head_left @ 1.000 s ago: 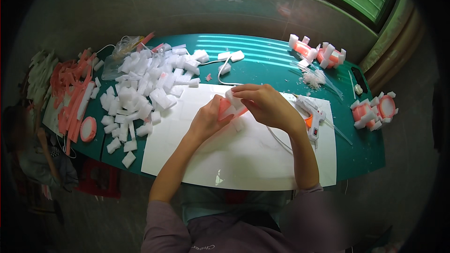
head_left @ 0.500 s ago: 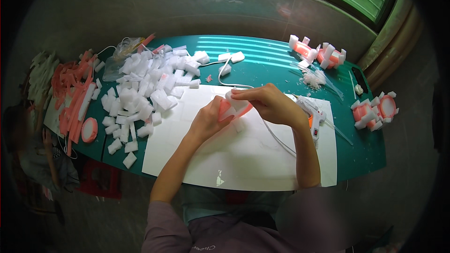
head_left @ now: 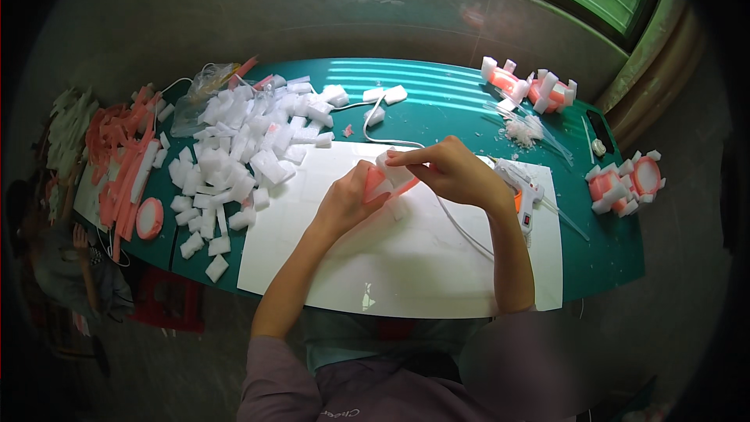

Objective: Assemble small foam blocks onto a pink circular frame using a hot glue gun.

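Observation:
Over the white board [head_left: 305, 281], my left hand [head_left: 344, 197] is closed around a pink foam ring [head_left: 378, 184] with a white middle. A white foam block [head_left: 383, 162] sits on the ring's far edge. My right hand [head_left: 451, 174] reaches in from the right, its index finger pressed along the block; its thumb is mostly hidden. To the right of that forearm lies a white glue gun [head_left: 528, 197] with an orange trigger, partly covered by the arm.
Loose white foam blocks [head_left: 226, 164] are heaped on the green table [head_left: 437, 82] at left, beside pink foam strips [head_left: 125, 180] and a round pink-rimmed piece [head_left: 149, 218]. Finished-looking foam pieces [head_left: 551, 94] stand far right. A white cord [head_left: 461, 234] crosses the board. Another person's hand [head_left: 80, 237] shows at left.
My right hand's fingers have curled in, leaving the index finger stretched on the block. The left hand and foam ring stay nearly still.

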Tool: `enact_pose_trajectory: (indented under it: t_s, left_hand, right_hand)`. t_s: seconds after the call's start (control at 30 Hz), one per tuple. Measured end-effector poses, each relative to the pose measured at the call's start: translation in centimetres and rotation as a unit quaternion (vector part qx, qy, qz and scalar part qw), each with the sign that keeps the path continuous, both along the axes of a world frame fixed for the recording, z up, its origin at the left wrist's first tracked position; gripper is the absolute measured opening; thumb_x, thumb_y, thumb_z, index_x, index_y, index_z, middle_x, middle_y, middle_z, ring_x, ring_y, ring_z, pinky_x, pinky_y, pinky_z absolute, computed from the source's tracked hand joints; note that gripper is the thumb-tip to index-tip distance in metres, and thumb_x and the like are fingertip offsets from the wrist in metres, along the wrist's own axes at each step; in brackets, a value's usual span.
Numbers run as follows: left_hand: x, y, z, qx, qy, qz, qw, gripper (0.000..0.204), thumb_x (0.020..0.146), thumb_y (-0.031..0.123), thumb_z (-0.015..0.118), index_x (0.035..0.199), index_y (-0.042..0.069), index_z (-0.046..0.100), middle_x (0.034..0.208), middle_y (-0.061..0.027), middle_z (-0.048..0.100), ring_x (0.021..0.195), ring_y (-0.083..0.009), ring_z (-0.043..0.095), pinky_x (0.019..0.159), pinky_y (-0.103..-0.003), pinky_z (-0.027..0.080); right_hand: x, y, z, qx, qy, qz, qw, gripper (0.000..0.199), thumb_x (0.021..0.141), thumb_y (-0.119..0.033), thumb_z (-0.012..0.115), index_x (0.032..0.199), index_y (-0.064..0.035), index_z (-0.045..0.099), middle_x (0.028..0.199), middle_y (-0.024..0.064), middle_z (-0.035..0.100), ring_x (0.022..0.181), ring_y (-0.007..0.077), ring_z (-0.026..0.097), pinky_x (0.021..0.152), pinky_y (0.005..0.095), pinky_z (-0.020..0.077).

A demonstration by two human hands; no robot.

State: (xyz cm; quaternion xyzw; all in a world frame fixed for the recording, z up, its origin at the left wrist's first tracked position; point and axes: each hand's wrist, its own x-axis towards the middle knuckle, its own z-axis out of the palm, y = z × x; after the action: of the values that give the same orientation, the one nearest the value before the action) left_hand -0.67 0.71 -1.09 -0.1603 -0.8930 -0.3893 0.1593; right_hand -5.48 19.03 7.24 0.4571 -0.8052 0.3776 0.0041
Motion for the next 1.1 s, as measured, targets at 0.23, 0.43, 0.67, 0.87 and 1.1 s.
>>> enact_pose_trajectory:
  t_s: [0.23, 0.43, 0.67, 0.87, 1.1]
  left_hand:
    - [0.0, 0.0, 0.0, 0.003, -0.003, 0.001, 1.000, 0.039, 0.069, 0.017, 0.067, 0.094, 0.003, 0.041, 0.084, -0.0182, 0.056, 0.075, -0.0363, 0.057, 0.062, -0.040, 0.047]
    - [0.0, 0.0, 0.0, 0.004, -0.003, 0.001, 1.000, 0.038, 0.069, 0.017, 0.067, 0.093, 0.003, 0.041, 0.084, -0.0178, 0.056, 0.075, -0.0360, 0.057, 0.062, -0.040, 0.047]
    - [0.0, 0.0, -0.1, 0.005, -0.001, 0.002, 1.000, 0.038, 0.068, 0.016, 0.067, 0.092, 0.003, 0.041, 0.083, -0.0178, 0.056, 0.075, -0.0360, 0.057, 0.062, -0.040, 0.047]
    - [0.0, 0.0, -0.1, -0.008, 0.004, -0.001, 1.000, 0.039, 0.068, 0.016, 0.068, 0.093, 0.003, 0.040, 0.082, -0.0183, 0.056, 0.074, -0.0367, 0.056, 0.061, -0.041, 0.047]
    - [0.0, 0.0, -0.3, -0.014, 0.010, 0.000, 1.000, 0.040, 0.068, 0.016, 0.067, 0.092, 0.003, 0.039, 0.082, -0.0184, 0.055, 0.072, -0.0369, 0.056, 0.060, -0.041, 0.047]
  right_hand:
    - [0.3, 0.0, 0.3, 0.009, -0.011, -0.014, 1.000, 0.023, 0.077, -0.006, 0.057, 0.099, -0.0120, 0.063, 0.090, 0.0082, 0.063, 0.047, 0.0163, 0.052, 0.051, 0.0240, 0.0433]
    - [0.3, -0.1, 0.5, 0.021, -0.027, -0.022, 0.999, 0.023, 0.077, -0.007, 0.057, 0.099, -0.0118, 0.063, 0.091, 0.0078, 0.063, 0.048, 0.0164, 0.053, 0.051, 0.0241, 0.0433]
    - [0.8, -0.2, 1.3, 0.031, -0.062, -0.037, 0.997, 0.018, 0.077, -0.008, 0.054, 0.092, -0.0067, 0.064, 0.087, 0.0121, 0.063, 0.071, 0.0281, 0.061, 0.069, 0.0302, 0.0471]
    - [0.9, -0.1, 1.5, 0.035, -0.058, -0.036, 0.997, 0.018, 0.077, -0.008, 0.054, 0.092, -0.0066, 0.064, 0.086, 0.0119, 0.063, 0.070, 0.0281, 0.060, 0.068, 0.0300, 0.0471]
    - [0.8, 0.0, 1.4, 0.032, -0.063, -0.034, 0.997, 0.018, 0.077, -0.008, 0.055, 0.092, -0.0073, 0.064, 0.085, 0.0114, 0.063, 0.069, 0.0280, 0.060, 0.067, 0.0299, 0.0470]
